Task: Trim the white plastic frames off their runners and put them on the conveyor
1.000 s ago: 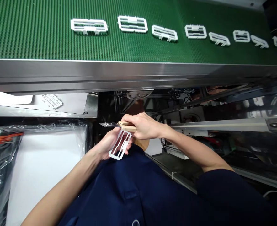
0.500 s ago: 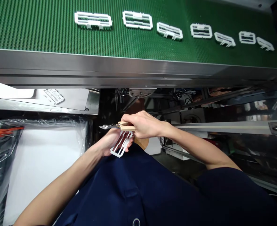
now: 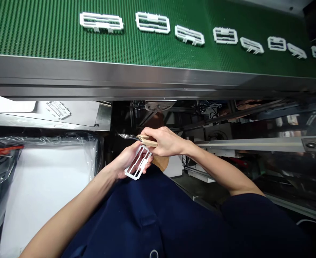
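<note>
My left hand [image 3: 127, 160] grips a white plastic frame [image 3: 133, 176], a slotted rectangle tilted in front of my dark blue shirt. Its fingers wrap behind the frame and show past its right edge. Just above it, my right hand [image 3: 166, 141] is closed round the cream handles of a pair of nippers [image 3: 149, 142]. The metal jaws point left, over the top end of the frame and apart from it. Whether the jaws are parted is too blurred to tell.
A green conveyor belt [image 3: 53, 39] carries several similar white frames [image 3: 152, 22] behind a metal rail [image 3: 136, 77]. At left stands a plastic-lined box [image 3: 47, 172] with a white sheet, orange-handled tool [image 3: 2, 150] on its edge. A printed sheet [image 3: 77, 111] lies above it.
My right hand and the nippers have lifted slightly and shifted right, uncovering the frame's top end. The frames on the belt appear a little farther left, as does most of the view.
</note>
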Motion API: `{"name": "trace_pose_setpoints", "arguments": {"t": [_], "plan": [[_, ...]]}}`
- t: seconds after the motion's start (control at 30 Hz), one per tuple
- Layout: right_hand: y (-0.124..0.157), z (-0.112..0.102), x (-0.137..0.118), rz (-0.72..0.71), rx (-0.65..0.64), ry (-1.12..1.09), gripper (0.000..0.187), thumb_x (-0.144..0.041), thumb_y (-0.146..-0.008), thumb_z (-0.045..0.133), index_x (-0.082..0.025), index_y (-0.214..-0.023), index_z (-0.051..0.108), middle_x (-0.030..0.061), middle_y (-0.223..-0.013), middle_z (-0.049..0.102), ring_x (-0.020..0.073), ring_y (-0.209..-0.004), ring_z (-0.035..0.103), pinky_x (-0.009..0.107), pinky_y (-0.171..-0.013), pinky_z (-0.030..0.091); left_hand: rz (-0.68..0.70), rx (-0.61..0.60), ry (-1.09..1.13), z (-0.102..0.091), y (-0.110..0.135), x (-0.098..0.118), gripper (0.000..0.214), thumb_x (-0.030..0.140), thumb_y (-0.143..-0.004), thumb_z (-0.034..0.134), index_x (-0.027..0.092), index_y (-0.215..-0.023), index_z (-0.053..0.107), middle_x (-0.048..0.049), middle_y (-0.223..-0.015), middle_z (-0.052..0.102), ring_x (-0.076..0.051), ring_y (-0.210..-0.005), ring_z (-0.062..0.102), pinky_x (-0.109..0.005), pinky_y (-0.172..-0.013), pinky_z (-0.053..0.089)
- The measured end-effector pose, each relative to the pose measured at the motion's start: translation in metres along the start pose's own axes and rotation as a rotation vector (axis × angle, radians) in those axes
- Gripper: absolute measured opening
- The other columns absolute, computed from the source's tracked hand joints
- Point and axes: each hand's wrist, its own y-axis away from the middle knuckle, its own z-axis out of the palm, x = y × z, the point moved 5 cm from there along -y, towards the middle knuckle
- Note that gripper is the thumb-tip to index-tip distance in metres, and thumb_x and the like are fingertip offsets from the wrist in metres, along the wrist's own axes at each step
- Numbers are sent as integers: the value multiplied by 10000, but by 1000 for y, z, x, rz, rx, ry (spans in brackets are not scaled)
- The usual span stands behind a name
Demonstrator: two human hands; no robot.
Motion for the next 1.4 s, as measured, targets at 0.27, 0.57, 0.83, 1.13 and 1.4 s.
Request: {"name": "trace_pose_setpoints", "arguments": {"t": [0.27,0.57,0.83,1.13,1.4], "plan": [[16,-7,18,105,78,-45,234,-146,-704,516,-204,-931,512,-76,-660,551,68,-554,470,183,-565,312,-101,-72,105,-5,-2,-6,517,412,-941,310,24,-985,649,-66,-670,514,-166,-537,520,-270,-444,488],[31,-15,44,275,357,-60,90,-226,-765,526,-204,-842,485,-39,-702,524,104,-595,472,228,-609,357,56,-47,228,-15,-1,14,514,408,-945,321,22,-972,659,-96,-723,573,-192,-614,577,-300,-536,524],[38,-11,55,364,452,-115,126,-295,-780,558,-198,-852,522,-27,-720,563,110,-613,495,242,-634,383,149,-27,248,-21,4,29,535,392,-955,281,23,-957,668,-128,-742,613,-215,-652,603,-312,-572,529],[37,-14,49,379,476,-143,149,-286,-767,568,-203,-879,514,-16,-775,590,116,-646,527,248,-667,410,186,-8,249,-21,3,35,552,376,-959,256,18,-932,675,-143,-741,628,-221,-680,624,-317,-617,545],[20,49,3,430,452,-468,214,-392,-785,580,-212,-853,485,-13,-755,593,122,-633,552,235,-611,441,377,240,325,-29,1,44,485,375,-937,309,60,-864,670,-95,-660,629,-190,-565,622,-281,-513,532]]}}
